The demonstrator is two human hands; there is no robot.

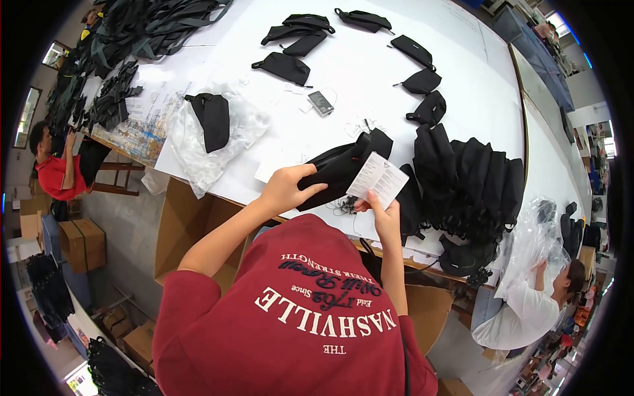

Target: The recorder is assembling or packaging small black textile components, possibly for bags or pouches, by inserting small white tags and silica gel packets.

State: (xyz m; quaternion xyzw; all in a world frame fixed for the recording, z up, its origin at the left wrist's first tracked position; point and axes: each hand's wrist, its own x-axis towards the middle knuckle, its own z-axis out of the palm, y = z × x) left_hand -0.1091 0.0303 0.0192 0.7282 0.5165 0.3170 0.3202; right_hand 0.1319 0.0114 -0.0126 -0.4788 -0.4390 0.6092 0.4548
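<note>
Clock directions from where I stand are read off the held pouch, twelve lying away from the worker.

Item: held pouch [337, 165], black fabric, tilted, above the near edge of a white table [370, 79]; its right part partly covered by the card.

Item: left hand [288, 187], between eight and nine, gripping the pouch's left end; thumb and forefinger spread moderately apart, remaining fingers out of sight.

Item: right hand [382, 214], at five, closed in a pinch, thumb on the near face of a printed card [378, 179]. Card white, roughly square, tilted; whether it touches the pouch I cannot tell.

Item: row of pouches [482, 178], black, packed side by side, at three.

Item: arc of pouches [413, 51], black, spaced from eleven through twelve to two.

Item: small grey device [321, 103] with a dark screen, between eleven and twelve.

Item: lone pouch [214, 125], black, between nine and ten, resting on clear plastic [188, 158].

Item: heap of dark straps [132, 33], toward ten.

Item: open cardboard box [188, 218], between eight and nine, below table level.

Persons: co-worker in red [59, 165], at nine; co-worker in white [528, 317], just past four. Worker's shirt [284, 317], maroon, at six.
</note>
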